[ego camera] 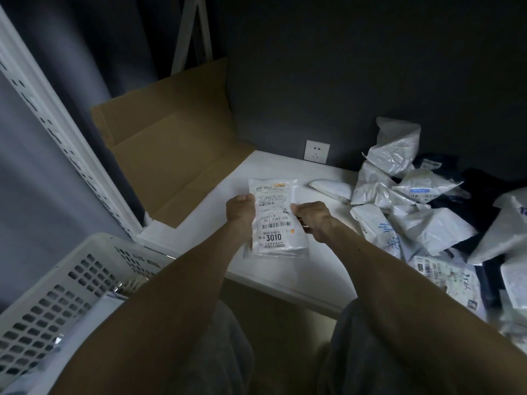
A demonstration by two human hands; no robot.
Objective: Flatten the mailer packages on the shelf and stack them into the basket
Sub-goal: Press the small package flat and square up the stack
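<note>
A small white mailer package point(275, 220) with a printed label reading 3010 is held just above the white shelf point(288, 169). My left hand point(240, 211) grips its left edge and my right hand point(313, 218) pinches its right edge. A heap of crumpled white and dark mailer packages point(422, 212) lies on the right part of the shelf. The white perforated basket point(65, 283) stands at the lower left, below the shelf's front edge, with flat pale packages lying inside.
A flattened cardboard sheet point(171, 143) leans at the shelf's back left corner. A white perforated upright post point(57, 129) runs along the left. A wall socket point(317, 151) sits on the dark back wall. One flat white mailer point(332, 189) lies beside the heap.
</note>
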